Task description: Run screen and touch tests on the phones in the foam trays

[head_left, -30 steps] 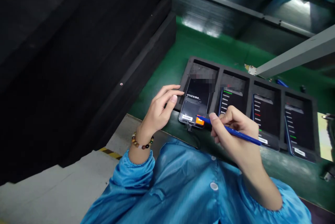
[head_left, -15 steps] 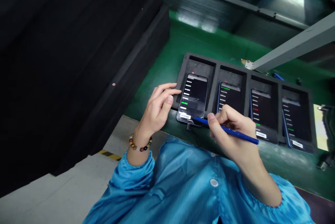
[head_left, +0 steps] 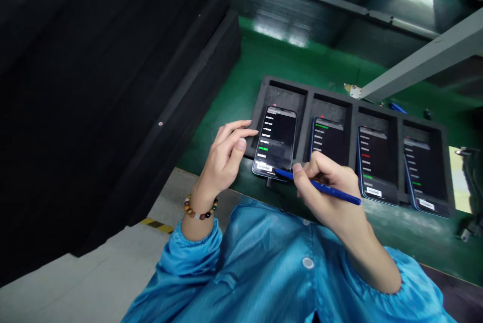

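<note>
My right hand (head_left: 328,189) grips a blue pen (head_left: 328,189), its tip at the lower edge of the leftmost smartphone (head_left: 277,139). That phone's dark screen shows a list with one green line, and a white label sits near its bottom. A short dark plug (head_left: 268,181) shows at its lower end. My left hand (head_left: 226,154) is beside the phone's left edge, fingers extended and holding nothing. The phone lies in a dark foam tray (head_left: 309,94) with a second phone (head_left: 328,137), partly covered by my right hand, a third phone (head_left: 377,164) and a fourth phone (head_left: 426,177).
Tall black foam blocks (head_left: 151,86) stand stacked on the left. A grey metal post (head_left: 418,56) slants over the green bench (head_left: 251,56) behind the tray. Beyond the tray's right end are a yellowish sheet (head_left: 459,177) and a dark cable (head_left: 471,172).
My right hand and the pen have shifted slightly left, the pen tip still at the first phone's lower edge. My left hand stays beside that phone. The whole view has moved a little.
</note>
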`<state>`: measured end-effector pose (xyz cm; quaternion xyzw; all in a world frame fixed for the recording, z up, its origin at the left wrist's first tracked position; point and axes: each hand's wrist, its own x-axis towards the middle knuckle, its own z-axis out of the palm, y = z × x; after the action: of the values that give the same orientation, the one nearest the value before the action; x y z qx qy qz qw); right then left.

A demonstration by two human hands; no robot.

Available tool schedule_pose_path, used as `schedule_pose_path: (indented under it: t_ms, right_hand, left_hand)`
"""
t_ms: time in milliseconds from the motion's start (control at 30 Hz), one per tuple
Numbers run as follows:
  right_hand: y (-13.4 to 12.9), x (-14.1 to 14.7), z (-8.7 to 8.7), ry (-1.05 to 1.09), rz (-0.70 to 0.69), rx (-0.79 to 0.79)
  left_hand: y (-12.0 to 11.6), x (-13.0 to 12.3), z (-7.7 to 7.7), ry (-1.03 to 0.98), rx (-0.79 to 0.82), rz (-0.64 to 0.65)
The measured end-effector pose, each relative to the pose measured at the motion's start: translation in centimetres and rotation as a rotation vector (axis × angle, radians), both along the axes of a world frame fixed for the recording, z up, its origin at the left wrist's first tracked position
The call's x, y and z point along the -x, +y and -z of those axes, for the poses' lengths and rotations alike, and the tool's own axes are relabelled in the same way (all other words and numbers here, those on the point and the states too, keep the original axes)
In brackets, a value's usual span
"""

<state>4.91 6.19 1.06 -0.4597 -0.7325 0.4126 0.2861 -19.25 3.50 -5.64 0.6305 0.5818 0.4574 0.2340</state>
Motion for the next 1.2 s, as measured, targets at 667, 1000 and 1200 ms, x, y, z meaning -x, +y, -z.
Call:
schedule_pose_path:
  t_ms: [667,1000,1200]
  right_hand:
    - [0.1,0.1,0.2,0.032,0.006,-0.027]
    - [1.6,-11.1,-1.6,0.129,0.589,-0.442]
    - [4.3,-29.6,1.3,-0.622,0.755,-0.543]
  left_hand:
    - [0.2,0.0,0.2,-0.004,-0.002,-0.003]
    - [-5.3,0.1,-1.0,-0.681,0.362,-0.044]
    - [-7.0,-2.6,-1.7,-1.12,0.909,0.117]
